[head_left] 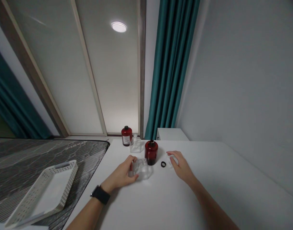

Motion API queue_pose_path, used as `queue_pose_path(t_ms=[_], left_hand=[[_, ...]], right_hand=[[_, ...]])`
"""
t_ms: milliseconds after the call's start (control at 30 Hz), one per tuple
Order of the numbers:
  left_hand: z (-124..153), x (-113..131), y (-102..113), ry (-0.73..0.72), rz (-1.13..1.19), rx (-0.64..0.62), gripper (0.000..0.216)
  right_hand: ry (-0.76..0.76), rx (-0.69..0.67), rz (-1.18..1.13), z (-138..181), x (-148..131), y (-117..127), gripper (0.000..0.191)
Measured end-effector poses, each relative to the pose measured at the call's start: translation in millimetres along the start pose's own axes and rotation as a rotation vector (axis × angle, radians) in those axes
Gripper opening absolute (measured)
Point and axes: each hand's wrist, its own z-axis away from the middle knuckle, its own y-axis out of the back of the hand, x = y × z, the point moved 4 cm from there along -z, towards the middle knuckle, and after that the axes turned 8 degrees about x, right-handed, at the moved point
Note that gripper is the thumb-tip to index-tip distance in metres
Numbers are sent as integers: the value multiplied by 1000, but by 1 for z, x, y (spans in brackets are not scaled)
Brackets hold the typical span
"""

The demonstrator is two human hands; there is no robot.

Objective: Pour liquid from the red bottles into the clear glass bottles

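A clear square glass bottle (141, 168) stands on the white table, and my left hand (126, 172) is closed round its left side. Just behind it is a dark red bottle (151, 152) with its neck uncapped. My right hand (181, 165) hovers at the right, its thumb and index finger apart. A small clear piece (171, 163) shows faintly beside the thumb; its kind is hard to make out. Between the hands lies a black ring-shaped cap (163, 164). Farther back are a second clear glass bottle (136, 145) with a stopper and a red bottle (126, 136) with a black cap and white label.
The white table (158, 204) runs toward the wall at the right. A white perforated basket (44, 191) rests on the grey striped surface (89, 153) to the left. Behind the table are a white cabinet (172, 134) and a teal curtain (172, 70).
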Motion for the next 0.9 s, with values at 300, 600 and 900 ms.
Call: queue_pose_path(t_ms=[300, 600, 900], left_hand=[[-1, 13, -19, -17, -10, 10, 46], [-2, 13, -20, -19, 4, 15, 48], [-2, 16, -18, -23, 14, 10, 49]], right_hand=[[9, -98, 91, 12, 3, -17, 38], [-58, -153, 210, 10, 14, -8, 27], [-138, -223, 393, 20, 23, -7, 27]])
